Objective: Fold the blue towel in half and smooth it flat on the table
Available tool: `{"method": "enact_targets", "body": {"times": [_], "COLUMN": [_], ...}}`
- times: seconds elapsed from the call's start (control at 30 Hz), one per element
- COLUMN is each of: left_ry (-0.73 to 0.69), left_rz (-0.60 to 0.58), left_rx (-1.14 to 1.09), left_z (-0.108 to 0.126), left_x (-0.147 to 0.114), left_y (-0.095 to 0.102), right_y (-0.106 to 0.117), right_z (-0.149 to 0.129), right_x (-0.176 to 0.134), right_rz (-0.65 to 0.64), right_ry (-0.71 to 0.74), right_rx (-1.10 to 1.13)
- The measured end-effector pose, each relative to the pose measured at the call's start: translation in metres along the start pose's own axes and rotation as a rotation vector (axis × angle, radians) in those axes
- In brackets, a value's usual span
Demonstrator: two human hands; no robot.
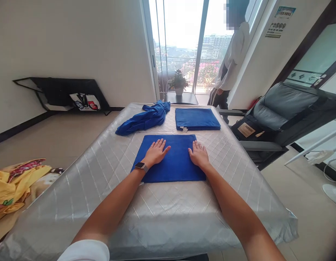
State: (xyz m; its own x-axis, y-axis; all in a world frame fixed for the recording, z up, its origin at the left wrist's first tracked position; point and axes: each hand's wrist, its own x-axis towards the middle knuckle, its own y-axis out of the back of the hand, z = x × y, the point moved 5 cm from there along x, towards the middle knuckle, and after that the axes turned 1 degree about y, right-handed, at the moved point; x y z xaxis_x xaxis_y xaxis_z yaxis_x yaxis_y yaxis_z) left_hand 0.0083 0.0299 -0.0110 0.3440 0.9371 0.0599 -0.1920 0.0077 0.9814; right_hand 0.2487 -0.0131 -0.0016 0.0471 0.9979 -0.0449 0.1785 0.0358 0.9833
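Silvery tablecloth (102,163), roomy beside nearest blue cloth (173,170), left hand (155,152) flat inside its edge, right hand (199,154) flat at right edge

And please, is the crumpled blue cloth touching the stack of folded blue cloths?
Apart. The head view shows a strip of silver table cover between the crumpled blue cloth and the stack of folded blue cloths.

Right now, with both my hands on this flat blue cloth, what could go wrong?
Dragging your left hand or right hand could crease the flat blue cloth. Pushing it forward might skew the folded blue stack just beyond. Your watch, near the cloth's left edge, could perhaps snag it.
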Motion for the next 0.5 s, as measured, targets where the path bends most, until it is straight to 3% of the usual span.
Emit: {"method": "enact_targets", "body": {"times": [0.13,0.23,0.5], "left_ry": [0.149,0.223,0.233], "left_rz": [0.038,0.059,0.041], "left_rx": [0.006,-0.008,-0.023], "left_z": [-0.053,-0.075,-0.076], "left_x": [-0.015,-0.021,-0.020], "left_y": [0.008,0.009,0.008], "right_y": [-0.001,-0.002,0.009], "right_z": [0.001,0.000,-0.002], "right_x": [0.001,0.001,0.012], "right_rz": [0.010,0.011,-0.077], "right_ry": [-0.008,-0.015,-0.068], "right_rx": [-0.021,-0.043,-0.079]}}
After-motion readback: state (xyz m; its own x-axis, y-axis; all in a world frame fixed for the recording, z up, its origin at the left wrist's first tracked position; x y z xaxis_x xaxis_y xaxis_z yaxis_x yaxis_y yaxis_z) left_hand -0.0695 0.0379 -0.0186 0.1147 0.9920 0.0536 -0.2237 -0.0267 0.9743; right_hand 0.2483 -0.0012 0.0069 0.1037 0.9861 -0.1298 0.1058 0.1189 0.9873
